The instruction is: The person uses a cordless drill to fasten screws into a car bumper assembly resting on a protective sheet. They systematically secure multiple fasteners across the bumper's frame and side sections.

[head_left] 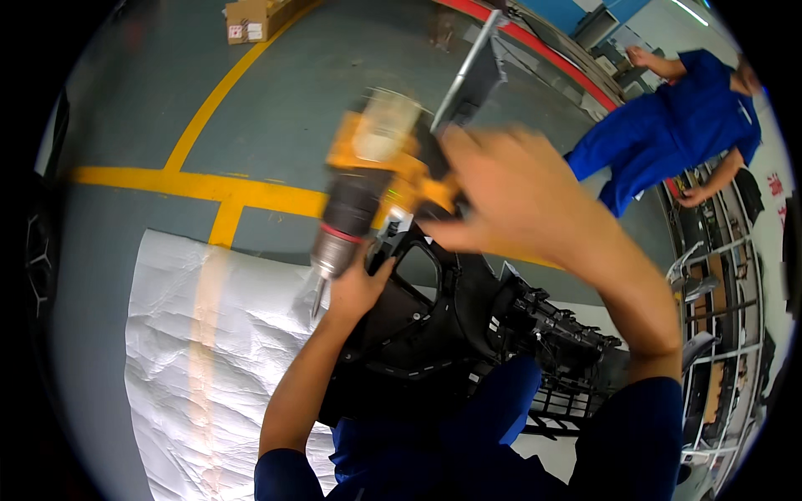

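My right hand point(514, 188), blurred by motion, is wrapped round the handle of a yellow and black cordless drill point(372, 163). The drill's chuck and thin bit point(319, 299) point down, over the left side of my work area. Below it, my left hand point(357, 292) grips the upper left end of a large black plastic car part point(472, 305), apparently a bumper; the drill partly hides its fingers. This part has a big opening on its left and a latticed, grille-like section on its right. It lies across in front of my body.
A crinkled white sheet point(209, 351) covers the floor at left. Yellow lines point(192, 184) mark the grey floor, with a cardboard box point(249, 21) farther off. A flat dark panel point(476, 79) stands ahead. Another person in blue point(668, 134) stands right, beside a loaded rack point(723, 334).
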`<state>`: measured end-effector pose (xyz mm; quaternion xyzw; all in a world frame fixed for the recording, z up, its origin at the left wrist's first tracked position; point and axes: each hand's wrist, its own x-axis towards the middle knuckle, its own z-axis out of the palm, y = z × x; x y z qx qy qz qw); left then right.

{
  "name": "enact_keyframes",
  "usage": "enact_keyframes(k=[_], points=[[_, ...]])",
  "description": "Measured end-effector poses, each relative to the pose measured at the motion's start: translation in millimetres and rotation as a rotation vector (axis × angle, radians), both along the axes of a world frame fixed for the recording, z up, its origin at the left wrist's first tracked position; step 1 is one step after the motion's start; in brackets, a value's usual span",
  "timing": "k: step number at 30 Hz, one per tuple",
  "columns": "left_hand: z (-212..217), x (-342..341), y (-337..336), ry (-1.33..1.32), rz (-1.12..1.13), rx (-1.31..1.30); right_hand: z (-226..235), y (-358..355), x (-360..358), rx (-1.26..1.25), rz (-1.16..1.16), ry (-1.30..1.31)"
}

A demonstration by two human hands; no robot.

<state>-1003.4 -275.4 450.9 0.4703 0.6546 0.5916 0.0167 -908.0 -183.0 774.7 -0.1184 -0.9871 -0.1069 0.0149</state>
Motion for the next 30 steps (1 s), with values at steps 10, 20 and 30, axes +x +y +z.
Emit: enact_keyframes(k=[10, 20, 30], points=[[25, 12, -8, -0.251, -0.036, -0.324, -264, -263, 557, -0.974, -1.844, 1.024], [14, 11, 8, -1.197, -0.044, -0.547, -714, -595, 715, -1.033, -2.525, 1.008], [-15, 50, 66, -1.186, -0.292, -0.832, -656, -502, 672, -0.154, -2.652, 0.875]])
